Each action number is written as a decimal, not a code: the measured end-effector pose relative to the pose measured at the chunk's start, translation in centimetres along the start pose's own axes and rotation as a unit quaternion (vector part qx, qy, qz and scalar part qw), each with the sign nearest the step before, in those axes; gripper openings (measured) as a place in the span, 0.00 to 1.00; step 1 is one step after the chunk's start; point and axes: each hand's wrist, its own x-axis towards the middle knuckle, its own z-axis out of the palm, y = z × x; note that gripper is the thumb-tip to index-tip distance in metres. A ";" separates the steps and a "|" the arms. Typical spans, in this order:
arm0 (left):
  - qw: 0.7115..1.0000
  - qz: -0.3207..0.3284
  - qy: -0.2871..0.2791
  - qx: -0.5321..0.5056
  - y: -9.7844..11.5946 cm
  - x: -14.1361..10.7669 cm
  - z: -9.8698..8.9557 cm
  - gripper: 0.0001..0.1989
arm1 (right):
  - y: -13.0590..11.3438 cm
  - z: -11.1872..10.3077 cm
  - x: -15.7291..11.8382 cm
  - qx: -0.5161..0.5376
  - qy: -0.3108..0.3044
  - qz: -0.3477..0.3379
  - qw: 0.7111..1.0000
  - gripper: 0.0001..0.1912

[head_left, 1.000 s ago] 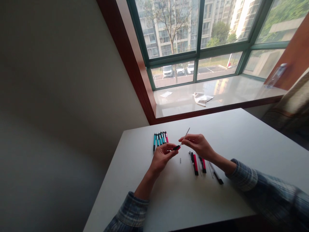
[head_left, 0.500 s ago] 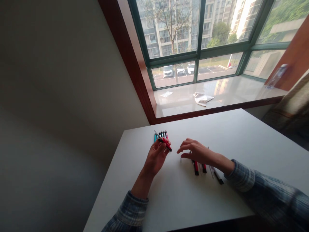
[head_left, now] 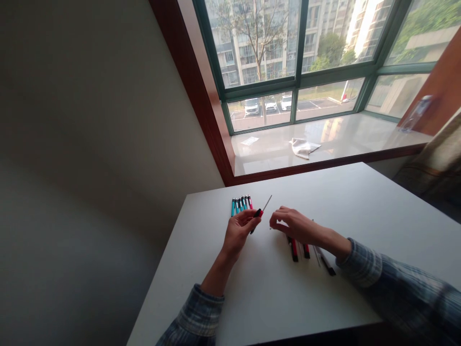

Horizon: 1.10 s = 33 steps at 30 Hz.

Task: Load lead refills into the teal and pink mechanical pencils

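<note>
My left hand (head_left: pixel 237 234) is closed around a red and black pen barrel (head_left: pixel 258 214). A thin refill (head_left: pixel 267 203) sticks out of it, pointing up and to the right. Just right of it, my right hand (head_left: pixel 293 225) has thumb and forefinger pressed together low over the table. A tiny bit of something shows at those fingertips, too small to name. Under and beside the right hand lie red and black pen barrels (head_left: pixel 294 251), thin refills (head_left: pixel 317 256) and a grey and black pen part (head_left: pixel 328 265). The hand covers part of these.
Behind my left hand, several pens (head_left: pixel 236 205), mostly teal, lie in a row on the white table (head_left: pixel 281 298). Beyond the table's back edge is a window sill with a crumpled cloth (head_left: pixel 304 148), a paper scrap (head_left: pixel 249 141) and a clear bottle (head_left: pixel 416 114).
My left hand has moved slightly right and turned the pen, so the refill now points right instead of left. My right thumb and forefinger have closed together over the small piece on the table.
</note>
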 end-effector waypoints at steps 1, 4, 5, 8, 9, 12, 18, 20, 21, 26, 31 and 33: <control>1.000 -0.002 0.008 0.013 -0.1 0.0 0.0 0.15 | 0.2 -0.2 0.0 0.017 0.023 0.019 0.999 0.09; 0.998 0.007 0.016 0.061 -0.5 -0.1 0.0 0.15 | 1.2 -1.0 0.1 0.079 0.087 0.079 0.990 0.14; 0.996 0.016 0.014 0.087 -0.7 -0.1 -0.1 0.14 | 1.6 -1.2 0.1 0.101 0.102 0.099 0.985 0.15; 0.981 0.048 0.017 0.185 -1.0 -0.2 -0.1 0.13 | 2.8 -1.7 0.2 0.160 0.125 0.143 0.969 0.17; 0.976 0.056 0.020 0.212 -1.1 -0.3 -0.1 0.12 | 3.1 -1.8 0.2 0.182 0.132 0.153 0.962 0.17; 0.963 0.071 0.027 0.260 -1.3 -0.4 -0.2 0.12 | 3.7 -2.0 0.1 0.269 0.156 0.176 0.934 0.18; 0.949 0.081 0.042 0.301 -1.6 -0.4 -0.2 0.11 | 2.9 -2.6 -0.1 0.380 0.165 0.187 0.891 0.19; 0.949 0.079 0.040 0.304 -1.5 -0.5 -0.1 0.11 | 2.6 -2.8 -0.1 0.367 0.161 0.185 0.897 0.20; 0.949 0.078 0.039 0.304 -1.5 -0.5 -0.1 0.11 | 2.5 -2.9 -0.1 0.356 0.158 0.184 0.902 0.20; 0.951 0.072 0.034 0.297 -1.3 -0.5 -0.1 0.12 | 2.7 -3.1 -0.1 0.318 0.152 0.174 0.919 0.19; 0.952 0.073 0.034 0.295 -1.3 -0.5 -0.1 0.12 | 2.7 -3.0 -0.1 0.317 0.147 0.166 0.922 0.17; 0.953 0.071 0.031 0.292 -1.3 -0.5 -0.1 0.12 | 2.7 -2.9 -0.1 0.323 0.144 0.163 0.921 0.17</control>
